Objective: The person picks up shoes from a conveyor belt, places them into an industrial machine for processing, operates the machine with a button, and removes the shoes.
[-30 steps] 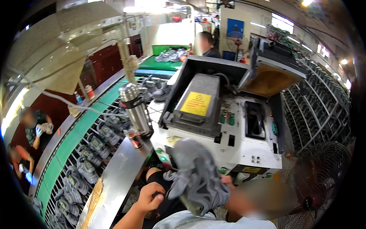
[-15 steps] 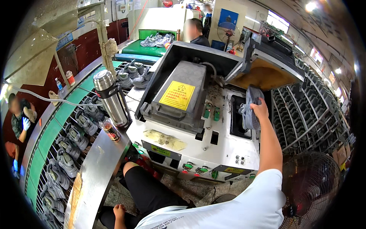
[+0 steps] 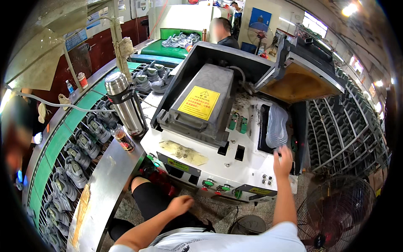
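Shoe — one, sole-up — lies by the right hand.

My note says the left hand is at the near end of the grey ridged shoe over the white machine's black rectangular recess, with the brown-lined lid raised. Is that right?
Wrong hand: the head view shows the right bare hand at the near end of the grey ridged shoe; the left bare hand is apart from it. The rest stands.

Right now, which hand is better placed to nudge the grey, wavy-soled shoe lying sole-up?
Probably the right hand: it's by the near end of the grey shoe. The left hand is farther away, near the black-clothed leg.
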The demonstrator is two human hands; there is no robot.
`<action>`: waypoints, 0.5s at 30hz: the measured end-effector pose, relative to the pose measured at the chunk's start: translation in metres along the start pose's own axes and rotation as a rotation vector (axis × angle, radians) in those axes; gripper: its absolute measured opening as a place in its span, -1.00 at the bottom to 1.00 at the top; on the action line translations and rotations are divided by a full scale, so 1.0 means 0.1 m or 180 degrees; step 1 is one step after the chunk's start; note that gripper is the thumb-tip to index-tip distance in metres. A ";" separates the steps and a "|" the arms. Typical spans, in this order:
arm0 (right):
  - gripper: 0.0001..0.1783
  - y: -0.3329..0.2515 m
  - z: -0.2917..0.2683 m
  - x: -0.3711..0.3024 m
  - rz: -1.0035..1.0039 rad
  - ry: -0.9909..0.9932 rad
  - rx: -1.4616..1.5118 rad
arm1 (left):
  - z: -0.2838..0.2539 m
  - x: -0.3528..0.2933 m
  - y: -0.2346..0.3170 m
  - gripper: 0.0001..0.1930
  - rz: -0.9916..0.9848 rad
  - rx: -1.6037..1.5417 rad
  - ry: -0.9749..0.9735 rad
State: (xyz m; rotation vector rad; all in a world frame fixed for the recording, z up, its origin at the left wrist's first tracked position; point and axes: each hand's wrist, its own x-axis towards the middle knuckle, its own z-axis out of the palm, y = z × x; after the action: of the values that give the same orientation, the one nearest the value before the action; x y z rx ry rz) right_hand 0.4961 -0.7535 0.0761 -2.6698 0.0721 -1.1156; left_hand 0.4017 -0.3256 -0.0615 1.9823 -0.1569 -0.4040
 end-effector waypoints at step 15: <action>-0.52 1.46 0.35 -4.20 0.5211 -0.1131 0.3780 | 0.36 0.35 0.08 -0.78 0.0371 -0.0844 0.0076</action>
State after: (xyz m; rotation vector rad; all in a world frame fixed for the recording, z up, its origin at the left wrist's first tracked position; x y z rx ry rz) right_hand 0.2317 -0.8288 -0.2750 -0.9775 0.9282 0.0202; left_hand 0.4221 -0.3696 -0.0751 1.7072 -0.1926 -0.3085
